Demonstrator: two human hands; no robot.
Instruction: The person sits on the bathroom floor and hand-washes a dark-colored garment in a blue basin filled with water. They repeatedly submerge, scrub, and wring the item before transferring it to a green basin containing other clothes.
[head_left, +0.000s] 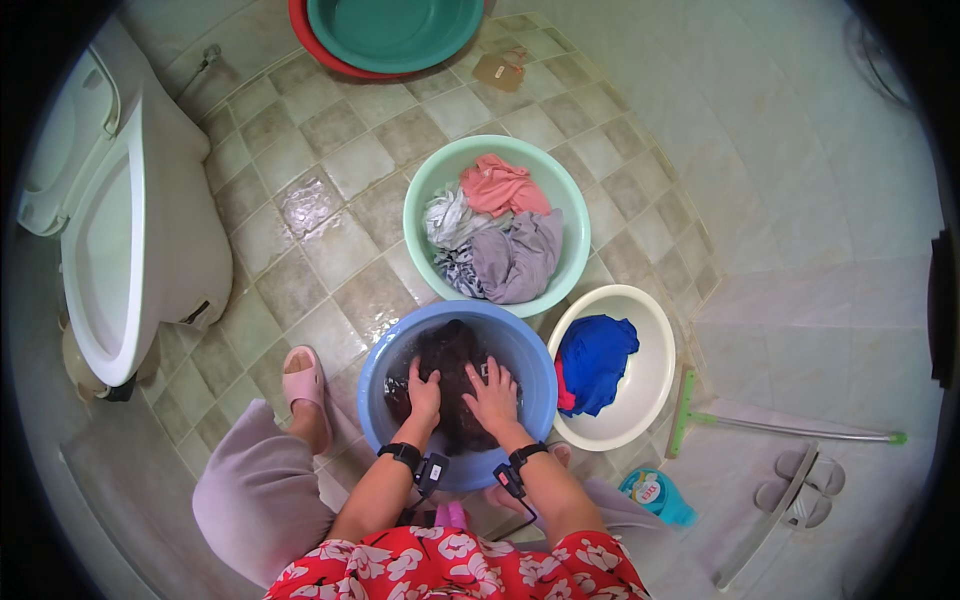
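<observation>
A dark garment (454, 405) lies wet in a blue plastic basin (541, 352) between my feet. My left hand (425, 394) is at the garment's left side, its thumb and fingers apart, with fingertips at the cloth. On the right part of the same cloth rests my right hand (493, 394), fingers spread. Neither hand is seen closed around fabric. Beyond it, a mint-green basin (420, 225) holds a coral garment (504, 185), a light grey one (454, 219) and a mauve one (525, 259). A cream basin (654, 375) at the right holds blue cloth (598, 360).
A toilet (180, 217) stands at the left. Green (397, 34) and red basins (300, 30) are stacked at the far wall. A blue detergent bottle (658, 499), a green-edged floor squeegee (681, 412) and grey slippers (814, 491) on a rack are at the right. The floor tiles look wet.
</observation>
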